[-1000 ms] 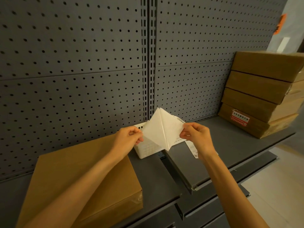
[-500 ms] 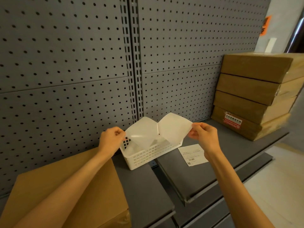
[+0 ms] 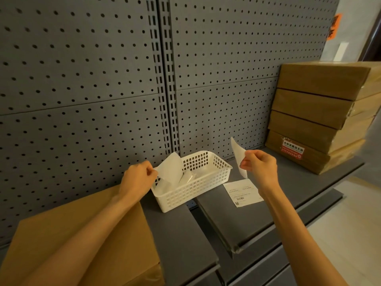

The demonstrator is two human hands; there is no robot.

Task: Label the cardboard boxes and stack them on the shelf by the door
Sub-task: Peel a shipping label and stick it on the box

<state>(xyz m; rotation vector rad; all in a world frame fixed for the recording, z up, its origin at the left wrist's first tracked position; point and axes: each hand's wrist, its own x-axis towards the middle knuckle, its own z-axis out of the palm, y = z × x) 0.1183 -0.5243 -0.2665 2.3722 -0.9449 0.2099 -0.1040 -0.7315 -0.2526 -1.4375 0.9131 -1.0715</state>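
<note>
On shelf (image 3: 257,221): printed label (image 3: 243,192) flat; left hand (image 3: 137,178), right hand (image 3: 260,166) each pinching blank white sheet.

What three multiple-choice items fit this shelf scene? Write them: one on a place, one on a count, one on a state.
1. Where does the printed label lie?
A. in the white basket
B. flat on the shelf right of the basket
C. on the lone cardboard box

2. How many cardboard boxes are in the stack at the right?
A. two
B. four
C. six

3. What is the left hand doing?
A. pinching a white backing sheet over the basket
B. resting flat on the shelf
C. gripping the basket rim

Key: 1 B, it lies on the grey shelf beside the white basket; 2 B, four stacked layers show; 3 A, its fingers hold the left backing sheet.
</note>
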